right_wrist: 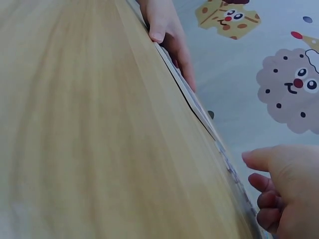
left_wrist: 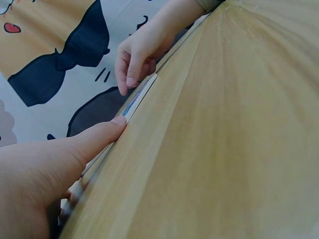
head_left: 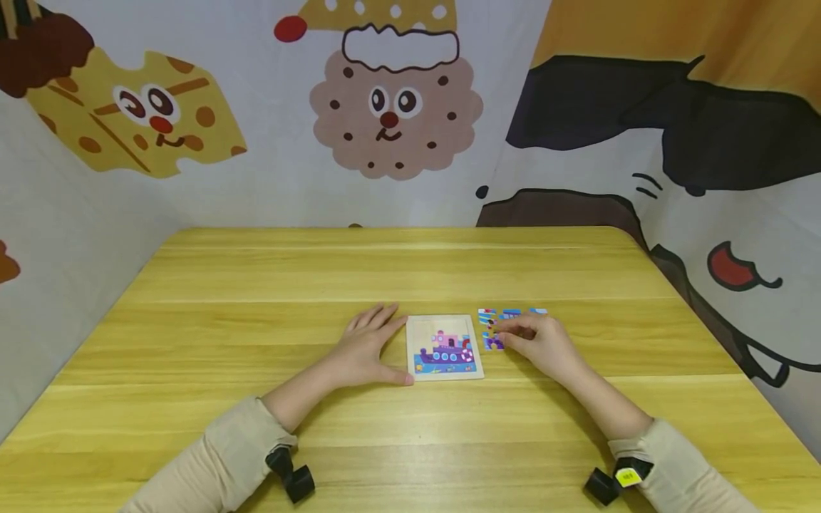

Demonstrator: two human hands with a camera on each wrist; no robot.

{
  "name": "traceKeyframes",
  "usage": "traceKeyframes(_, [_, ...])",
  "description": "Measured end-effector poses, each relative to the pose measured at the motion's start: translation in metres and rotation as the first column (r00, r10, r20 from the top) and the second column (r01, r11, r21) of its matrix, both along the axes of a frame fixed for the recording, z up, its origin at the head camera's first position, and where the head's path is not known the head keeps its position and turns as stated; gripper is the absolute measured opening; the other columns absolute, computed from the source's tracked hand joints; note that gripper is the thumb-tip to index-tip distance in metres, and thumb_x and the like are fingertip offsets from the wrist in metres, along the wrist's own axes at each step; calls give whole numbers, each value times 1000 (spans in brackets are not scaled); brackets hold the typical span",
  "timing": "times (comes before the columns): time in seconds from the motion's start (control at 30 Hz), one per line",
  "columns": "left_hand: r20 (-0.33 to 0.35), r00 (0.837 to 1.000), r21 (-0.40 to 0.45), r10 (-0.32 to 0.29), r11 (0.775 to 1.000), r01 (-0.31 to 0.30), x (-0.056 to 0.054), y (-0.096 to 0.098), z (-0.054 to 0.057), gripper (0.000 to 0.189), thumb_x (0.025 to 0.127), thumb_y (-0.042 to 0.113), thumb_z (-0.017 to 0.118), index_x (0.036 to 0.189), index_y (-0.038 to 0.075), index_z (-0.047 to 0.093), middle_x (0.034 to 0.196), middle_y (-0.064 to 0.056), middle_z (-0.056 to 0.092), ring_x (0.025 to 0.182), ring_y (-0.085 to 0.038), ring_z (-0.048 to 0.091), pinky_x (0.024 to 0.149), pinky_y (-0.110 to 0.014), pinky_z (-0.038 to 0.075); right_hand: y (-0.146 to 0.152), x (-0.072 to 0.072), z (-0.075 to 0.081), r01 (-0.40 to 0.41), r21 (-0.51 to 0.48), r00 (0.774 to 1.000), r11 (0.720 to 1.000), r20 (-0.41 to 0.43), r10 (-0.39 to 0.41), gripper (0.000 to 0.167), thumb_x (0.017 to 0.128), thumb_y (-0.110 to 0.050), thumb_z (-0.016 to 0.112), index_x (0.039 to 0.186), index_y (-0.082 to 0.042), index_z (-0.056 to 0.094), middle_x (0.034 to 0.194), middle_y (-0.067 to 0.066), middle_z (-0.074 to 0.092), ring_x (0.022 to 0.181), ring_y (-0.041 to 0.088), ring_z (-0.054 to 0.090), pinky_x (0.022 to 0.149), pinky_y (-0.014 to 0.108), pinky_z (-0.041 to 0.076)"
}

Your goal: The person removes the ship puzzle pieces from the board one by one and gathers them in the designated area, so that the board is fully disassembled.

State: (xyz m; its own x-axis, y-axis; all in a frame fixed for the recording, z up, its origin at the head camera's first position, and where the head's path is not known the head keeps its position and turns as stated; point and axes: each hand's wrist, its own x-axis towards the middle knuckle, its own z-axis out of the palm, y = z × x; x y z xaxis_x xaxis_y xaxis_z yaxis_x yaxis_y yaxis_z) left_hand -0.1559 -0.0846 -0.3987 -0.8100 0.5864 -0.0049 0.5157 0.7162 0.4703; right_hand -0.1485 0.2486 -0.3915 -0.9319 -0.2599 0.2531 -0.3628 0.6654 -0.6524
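Observation:
In the head view, a square jigsaw puzzle board (head_left: 410,349) with a pale frame lies flat on the table. A purple and pink boat fills its lower part, and bare board shows above. My left hand (head_left: 363,350) spreads along the board's left side, its thumb touching the near left corner and its fingers by the far left corner. Several loose puzzle pieces (head_left: 510,313) lie to the right of the board. Over them hovers my right hand (head_left: 541,343), thumb and bent fingers apart at the pieces' left side. No piece shows between its fingertips in the right wrist view.
The wooden table (head_left: 410,427) carries the board and the pieces. Behind and beside it hangs a white cloth (head_left: 256,199) printed with cartoon figures. Each sleeve bears a black wrist mount (head_left: 298,484).

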Motion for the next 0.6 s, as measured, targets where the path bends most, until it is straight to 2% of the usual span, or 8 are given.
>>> traceKeyframes(0.1, [-3, 1000, 1, 0, 1000, 0, 0, -1, -1, 110, 70, 71, 68, 153, 13, 26, 159, -9, 10, 144, -31, 2, 111, -54, 2, -4, 1, 3, 8, -24, 1000, 1000, 7, -8, 15, 85, -12, 74, 100, -12, 76, 91, -3, 70, 63, 14, 50, 51, 25, 43])
traceKeyframes(0.3, [-11, 1000, 0, -6, 1000, 6, -1, -1, -2, 110, 70, 73, 67, 153, 13, 26, 159, -9, 10, 144, -31, 2, 111, -54, 2, -17, 4, 10, -21, -34, 1000, 999, 8, 21, 17, 84, -13, 75, 100, -9, 75, 78, -4, 64, 52, 13, 45, 43, 24, 37])
traceKeyframes(0.43, [-15, 1000, -1, -5, 1000, 5, -2, -1, -2, 110, 70, 73, 66, 153, 13, 26, 159, -9, 9, 144, -31, 2, 111, -54, 2, -26, 5, 12, -43, -41, 999, 998, 31, 44, 22, 83, -15, 76, 104, -7, 74, 82, -4, 64, 53, 13, 46, 44, 24, 38])
traceKeyframes(0.6, [-4, 1000, -3, -4, 1000, 4, 0, -1, -1, 110, 70, 73, 66, 153, 13, 26, 159, -9, 9, 144, -32, 2, 111, -54, 1, -37, 4, 12, -78, -2, 996, 997, 36, 78, 26, 82, -16, 77, 107, -10, 74, 81, -7, 63, 55, 12, 44, 46, 25, 36])
